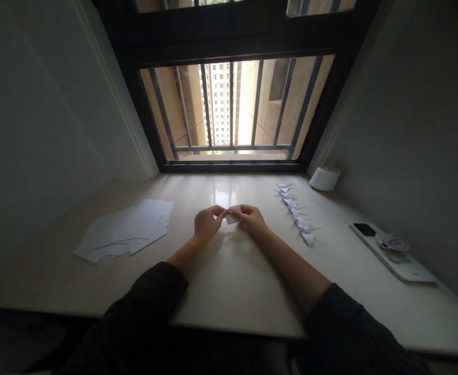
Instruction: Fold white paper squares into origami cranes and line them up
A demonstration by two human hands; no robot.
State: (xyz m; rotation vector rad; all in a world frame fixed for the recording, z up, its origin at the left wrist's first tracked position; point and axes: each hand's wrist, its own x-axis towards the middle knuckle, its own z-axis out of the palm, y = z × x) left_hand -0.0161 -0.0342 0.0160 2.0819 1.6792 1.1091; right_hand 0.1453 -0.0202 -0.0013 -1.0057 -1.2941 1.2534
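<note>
A small folded piece of white paper (233, 215) is held between both hands just above the pale desk (232, 281). My left hand (207, 223) pinches its left edge with curled fingers. My right hand (252, 219) grips its right side, fingers closed over the top. Both forearms reach in from dark sleeves at the bottom of the view.
A loose stack of white paper sheets (125, 230) lies at the left. A row of several folded paper cranes (297, 213) runs along the right. A white round container (325, 178) stands by the window; a white phone (391, 250) lies at the far right.
</note>
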